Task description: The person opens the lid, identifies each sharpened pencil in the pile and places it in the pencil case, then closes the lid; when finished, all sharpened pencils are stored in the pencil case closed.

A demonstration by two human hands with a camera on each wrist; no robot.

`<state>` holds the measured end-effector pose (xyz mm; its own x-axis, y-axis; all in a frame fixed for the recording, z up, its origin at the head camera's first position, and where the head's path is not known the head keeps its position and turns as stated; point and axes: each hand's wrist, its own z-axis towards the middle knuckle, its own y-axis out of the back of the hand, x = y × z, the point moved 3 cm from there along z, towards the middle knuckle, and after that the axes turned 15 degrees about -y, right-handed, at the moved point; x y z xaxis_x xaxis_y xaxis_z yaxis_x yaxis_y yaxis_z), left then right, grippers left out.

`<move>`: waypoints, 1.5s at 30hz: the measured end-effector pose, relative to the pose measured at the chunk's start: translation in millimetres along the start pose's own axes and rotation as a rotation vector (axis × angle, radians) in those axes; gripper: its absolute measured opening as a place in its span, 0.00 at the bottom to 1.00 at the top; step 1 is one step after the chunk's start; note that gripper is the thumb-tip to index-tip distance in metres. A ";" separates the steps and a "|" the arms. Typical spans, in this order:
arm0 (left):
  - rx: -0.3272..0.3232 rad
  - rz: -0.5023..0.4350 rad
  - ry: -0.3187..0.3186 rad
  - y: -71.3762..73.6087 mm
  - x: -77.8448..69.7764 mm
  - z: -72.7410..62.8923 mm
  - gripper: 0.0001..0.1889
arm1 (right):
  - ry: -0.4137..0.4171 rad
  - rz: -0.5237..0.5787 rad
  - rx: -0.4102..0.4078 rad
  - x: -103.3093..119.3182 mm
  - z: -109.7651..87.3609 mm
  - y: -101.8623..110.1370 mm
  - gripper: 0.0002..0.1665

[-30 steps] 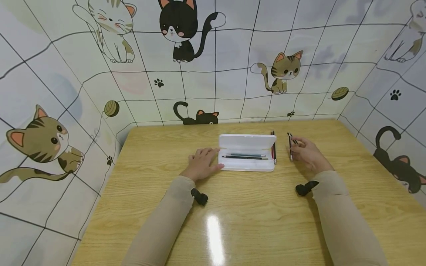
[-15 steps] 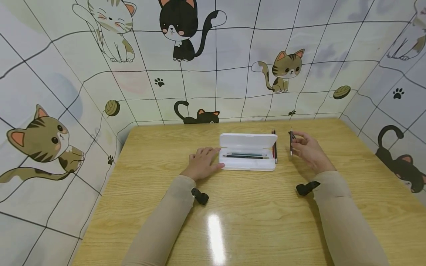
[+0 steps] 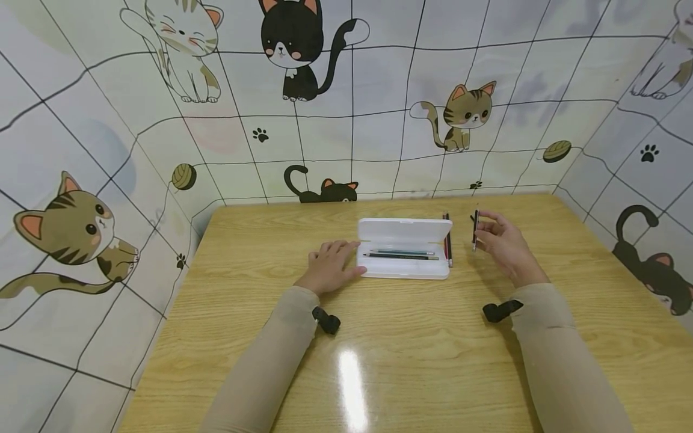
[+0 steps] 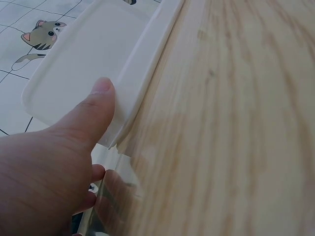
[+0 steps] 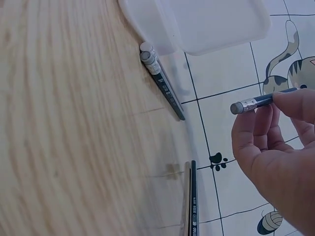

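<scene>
A white pencil case stands with its lid raised. Inside lie a dark pencil and a paler one. My left hand rests at the case's left end, fingers spread. In the left wrist view, the thumb lies against the case's wall. My right hand pinches a dark pencil between thumb and fingers, right of the case. The held pencil's metal band and grey eraser end show in the right wrist view.
Red and dark pencils lie along the case's right end. Farther right, more pencils lie on the wooden table, mostly hidden behind the right hand in the head view. Cat-printed walls enclose the back and sides.
The right hand has lifted its pencil and moved slightly away from me, the pencil turning a little. My left hand and the case have stayed in place.
</scene>
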<state>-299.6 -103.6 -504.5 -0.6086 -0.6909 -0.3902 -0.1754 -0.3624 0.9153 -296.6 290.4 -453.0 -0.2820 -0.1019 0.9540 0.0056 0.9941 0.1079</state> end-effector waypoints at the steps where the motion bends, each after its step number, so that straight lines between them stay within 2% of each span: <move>1: 0.001 0.000 0.001 0.1 -0.1 0.0 0.40 | 0.010 -0.001 -0.004 1.1 -0.9 -0.4 0.30; 11: 0.001 -0.009 0.001 4.0 -4.0 -1.6 0.40 | 0.103 0.047 0.008 10.0 -7.3 -6.7 0.27; 22: 0.008 0.009 0.009 0.0 0.2 0.5 0.40 | 0.170 0.032 0.021 17.7 -14.3 -13.6 0.26; 37: 0.015 0.011 0.008 0.8 -0.6 -0.1 0.40 | 0.271 -0.153 0.040 25.7 -20.9 -21.8 0.23; 45: 0.022 0.006 0.006 1.9 -1.3 0.8 0.41 | 0.272 -0.277 0.018 32.7 -27.6 -31.0 0.23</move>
<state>-299.8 -102.9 -502.2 -0.6048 -0.6968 -0.3856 -0.1893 -0.3445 0.9195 -279.6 255.3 -417.5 -0.0063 -0.3701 0.9290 -0.0522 0.9278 0.3693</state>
